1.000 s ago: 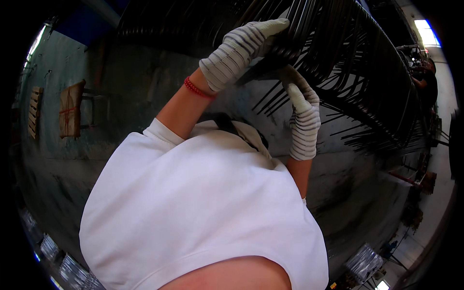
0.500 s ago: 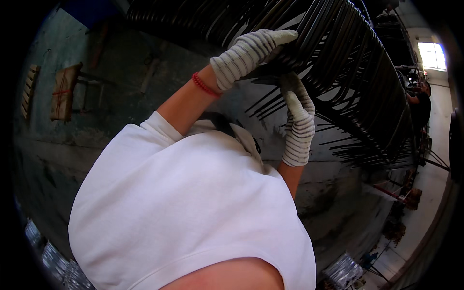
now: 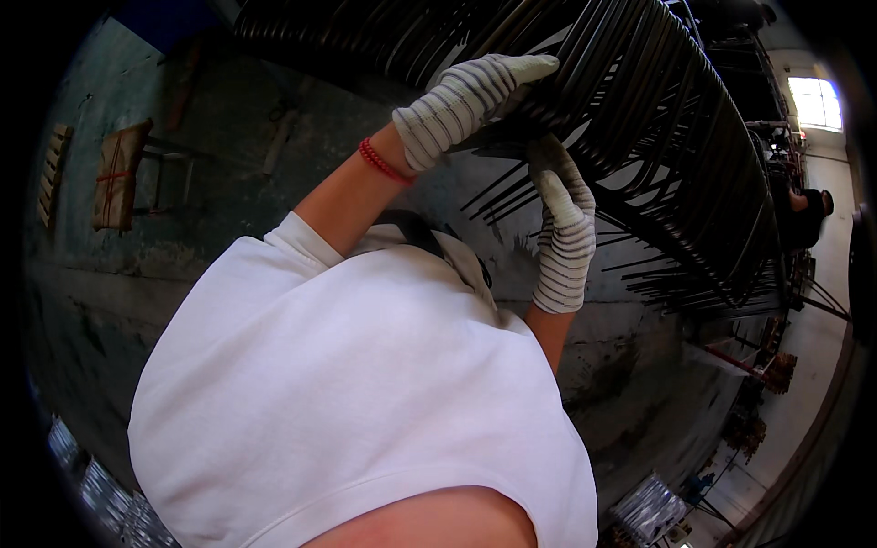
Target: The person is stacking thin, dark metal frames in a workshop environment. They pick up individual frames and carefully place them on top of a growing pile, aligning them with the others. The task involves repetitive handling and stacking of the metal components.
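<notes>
Presently, my left hand (image 3: 468, 96) and right hand (image 3: 565, 219) curve against massed dark rods (image 3: 630, 87); grip hidden, cannot tell; handled count unclear.

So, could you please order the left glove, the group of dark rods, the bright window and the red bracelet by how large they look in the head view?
1. Group of dark rods
2. Left glove
3. Bright window
4. Red bracelet
</notes>
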A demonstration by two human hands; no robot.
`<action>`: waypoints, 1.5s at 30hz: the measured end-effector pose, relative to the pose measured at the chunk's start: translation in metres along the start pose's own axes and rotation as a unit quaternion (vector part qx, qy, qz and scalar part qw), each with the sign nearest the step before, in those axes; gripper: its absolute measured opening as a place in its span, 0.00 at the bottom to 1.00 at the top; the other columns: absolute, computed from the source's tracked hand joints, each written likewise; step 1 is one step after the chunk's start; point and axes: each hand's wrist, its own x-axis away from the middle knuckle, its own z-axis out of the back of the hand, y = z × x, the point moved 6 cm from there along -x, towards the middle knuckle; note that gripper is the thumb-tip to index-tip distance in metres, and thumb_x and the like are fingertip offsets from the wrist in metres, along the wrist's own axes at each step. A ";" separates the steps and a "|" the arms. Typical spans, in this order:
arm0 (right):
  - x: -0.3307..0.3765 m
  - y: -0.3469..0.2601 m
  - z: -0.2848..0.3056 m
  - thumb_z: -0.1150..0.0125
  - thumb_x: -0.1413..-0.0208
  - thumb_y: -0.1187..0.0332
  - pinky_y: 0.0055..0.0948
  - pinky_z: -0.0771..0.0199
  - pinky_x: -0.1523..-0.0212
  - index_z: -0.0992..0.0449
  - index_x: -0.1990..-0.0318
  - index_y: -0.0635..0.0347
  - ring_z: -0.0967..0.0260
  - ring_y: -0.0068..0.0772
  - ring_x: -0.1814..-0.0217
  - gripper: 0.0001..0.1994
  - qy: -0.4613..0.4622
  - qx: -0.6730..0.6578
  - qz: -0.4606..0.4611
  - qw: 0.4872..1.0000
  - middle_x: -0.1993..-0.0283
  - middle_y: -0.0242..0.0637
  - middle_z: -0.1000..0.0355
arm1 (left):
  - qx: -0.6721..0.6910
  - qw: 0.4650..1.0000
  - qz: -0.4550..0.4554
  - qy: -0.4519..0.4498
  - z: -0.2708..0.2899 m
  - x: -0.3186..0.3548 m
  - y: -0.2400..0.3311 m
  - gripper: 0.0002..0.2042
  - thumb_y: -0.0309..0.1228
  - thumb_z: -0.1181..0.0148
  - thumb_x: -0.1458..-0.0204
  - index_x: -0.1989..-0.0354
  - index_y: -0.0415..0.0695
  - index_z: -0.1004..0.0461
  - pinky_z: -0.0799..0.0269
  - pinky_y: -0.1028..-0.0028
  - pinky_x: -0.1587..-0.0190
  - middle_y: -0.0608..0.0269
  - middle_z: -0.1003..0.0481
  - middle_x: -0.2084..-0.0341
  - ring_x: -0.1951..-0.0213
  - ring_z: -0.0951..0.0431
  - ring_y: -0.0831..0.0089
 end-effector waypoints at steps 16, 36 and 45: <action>-0.002 0.001 0.003 0.35 0.53 0.73 0.33 0.38 0.37 0.33 0.44 0.70 0.35 0.39 0.39 0.27 0.015 -0.001 -0.018 1.000 0.42 0.48 0.33 | 0.009 1.000 0.019 0.013 -0.003 0.004 0.003 0.13 0.45 0.41 0.48 0.68 0.48 0.25 0.42 0.84 0.75 0.74 0.33 0.80 0.79 0.38 0.85; -0.024 0.023 -0.031 0.33 0.56 0.72 0.38 0.41 0.36 0.38 0.40 0.68 0.41 0.42 0.35 0.33 -0.115 -0.119 -0.036 0.986 0.38 0.48 0.37 | -0.170 0.980 -0.076 0.067 0.015 0.015 0.019 0.19 0.38 0.42 0.46 0.49 0.42 0.29 0.30 0.79 0.50 0.59 0.27 0.53 0.52 0.27 0.73; -0.025 0.040 -0.024 0.38 0.51 0.71 0.28 0.30 0.48 0.31 0.47 0.64 0.31 0.30 0.47 0.22 -0.043 0.026 -0.099 0.994 0.48 0.39 0.29 | -0.150 0.981 0.025 -0.118 -0.036 0.022 0.025 0.17 0.38 0.41 0.48 0.51 0.44 0.26 0.28 0.74 0.52 0.60 0.24 0.60 0.56 0.24 0.72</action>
